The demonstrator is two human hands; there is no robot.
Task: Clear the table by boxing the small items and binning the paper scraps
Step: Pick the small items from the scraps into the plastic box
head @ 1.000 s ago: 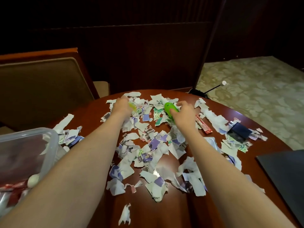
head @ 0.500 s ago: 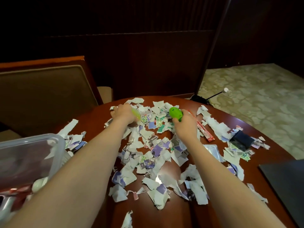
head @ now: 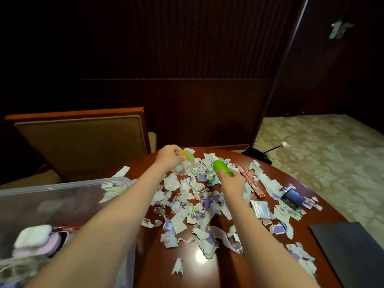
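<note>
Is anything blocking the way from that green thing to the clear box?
Only the person's left arm, holding a clear capsule, stretches between the green thing in the right hand and the clear box. No lid shows.

Box [head: 62, 185] left of scraps [head: 193, 206] on table [head: 245, 273].

The scraps [head: 187, 204] are white with purple and green print, on a red-brown table [head: 224, 273]. The capsule [head: 186, 163] is clear with yellow inside and the item [head: 221, 167] bright green; right of them lie a red stick [head: 251, 181], a navy case [head: 292, 197] and a silver packet [head: 260, 208]. The tub [head: 62, 183] at left is clear, the carpet [head: 322, 152] pale olive with a blotchy pattern, the chair [head: 83, 146] tan
</note>
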